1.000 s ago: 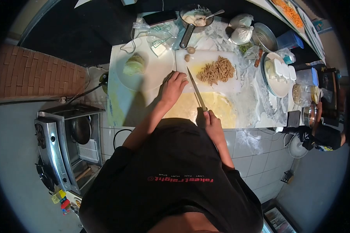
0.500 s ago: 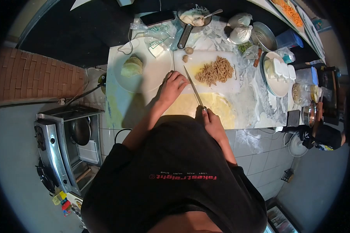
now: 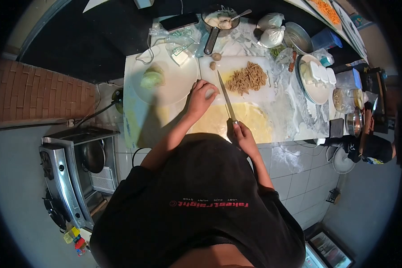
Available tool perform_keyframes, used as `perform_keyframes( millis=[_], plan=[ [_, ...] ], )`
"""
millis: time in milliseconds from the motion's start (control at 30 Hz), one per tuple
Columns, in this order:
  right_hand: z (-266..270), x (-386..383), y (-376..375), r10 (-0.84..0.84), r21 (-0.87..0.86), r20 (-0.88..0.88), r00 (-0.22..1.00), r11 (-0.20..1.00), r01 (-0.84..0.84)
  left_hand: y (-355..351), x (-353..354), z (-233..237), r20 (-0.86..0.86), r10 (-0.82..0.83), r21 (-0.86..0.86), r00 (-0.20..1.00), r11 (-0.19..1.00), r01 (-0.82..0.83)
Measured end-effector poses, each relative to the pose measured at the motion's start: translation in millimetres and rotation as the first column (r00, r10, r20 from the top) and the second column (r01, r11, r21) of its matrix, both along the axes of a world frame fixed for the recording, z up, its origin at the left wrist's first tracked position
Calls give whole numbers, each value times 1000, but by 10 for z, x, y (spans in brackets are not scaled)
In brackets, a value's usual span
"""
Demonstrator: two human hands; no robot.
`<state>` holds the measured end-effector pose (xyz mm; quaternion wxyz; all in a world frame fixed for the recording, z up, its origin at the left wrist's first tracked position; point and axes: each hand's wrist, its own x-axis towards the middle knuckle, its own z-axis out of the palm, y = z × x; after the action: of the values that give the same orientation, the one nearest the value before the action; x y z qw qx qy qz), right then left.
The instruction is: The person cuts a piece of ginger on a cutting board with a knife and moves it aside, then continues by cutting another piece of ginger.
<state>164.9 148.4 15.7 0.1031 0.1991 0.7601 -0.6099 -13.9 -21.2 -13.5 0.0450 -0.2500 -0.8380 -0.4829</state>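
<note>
My right hand [image 3: 244, 135] is closed around the handle of a long kitchen knife [image 3: 228, 100]. Its blade points away from me over the white cutting board [image 3: 205, 80]. Left of the blade, my left hand [image 3: 202, 99] is at the board's near left edge, thumb and fingers curled together in a pinch; anything between the fingertips is too small to make out. A pile of brown, thinly cut strips [image 3: 248, 78] lies on the board right of the knife. Two small brownish lumps, one of them a rounded piece [image 3: 216, 56], sit at the board's far left corner.
Left of the board, a large white plate [image 3: 178, 89] bears a pale green cabbage piece [image 3: 152, 78]. Behind stand a pan [image 3: 213, 39] with a spoon and tied white bags [image 3: 272, 35]. To the right are a plate [image 3: 318, 96] with white blocks and a person's dark sleeve [image 3: 339, 141].
The knife has shifted slightly right and stands steeper, its tip nearer the strips. My left hand has lifted its fingers a little and curled them into a ring shape.
</note>
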Motion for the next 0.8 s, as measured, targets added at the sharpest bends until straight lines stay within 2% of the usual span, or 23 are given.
perform_keyframes(
  millis=[67, 100, 167, 300, 367, 400, 467, 500, 567, 600, 667, 800],
  plan=[
    [144, -14, -80, -31, -135, 67, 997, 990, 39, -5, -10, -10, -10, -4, -4, 1000, 1000, 4],
    [121, -6, -92, -32, -136, 66, 997, 990, 41, -8, 0, -1, -12, -5, -6, 1000, 1000, 4],
    [65, 4, -97, -40, -280, 83, 996, 958, 62, -12, 16, 14, -15, -6, -18, 1000, 1000, 6],
    [114, -15, -127, -44, -346, 122, 992, 935, 84, -15, 21, -4, -13, 0, -33, 1000, 999, 0],
    [-58, -4, -113, -18, -120, 20, 1000, 993, 20, -9, 22, -13, -13, 4, -33, 1000, 999, -4],
    [-100, -6, -122, -20, -122, 21, 1000, 992, 22, -10, 31, -9, -12, 5, -33, 1000, 999, -6],
    [-170, -10, -121, -77, 36, 5, 997, 996, 77, -21, 58, 5, -8, 3, -42, 1000, 999, -3],
    [-132, -35, -122, -83, 37, -3, 997, 996, 83, -7, 34, 11, -12, 3, -47, 1000, 999, -4],
    [-43, -25, -159, -29, 230, -25, 999, 973, 34, 2, 30, 10, -26, -3, -25, 1000, 1000, 3],
    [7, -43, -176, -31, 230, -25, 999, 973, 36, 2, 34, 6, -32, 0, -4, 999, 1000, 0],
    [82, -52, -217, -23, 335, -21, 1000, 942, 29, 3, 43, -8, -24, 4, -8, 1000, 1000, -4],
    [108, -83, -235, -11, 371, -23, 1000, 929, 19, 3, 45, 12, -22, 12, -14, 1000, 1000, -12]
  ],
)
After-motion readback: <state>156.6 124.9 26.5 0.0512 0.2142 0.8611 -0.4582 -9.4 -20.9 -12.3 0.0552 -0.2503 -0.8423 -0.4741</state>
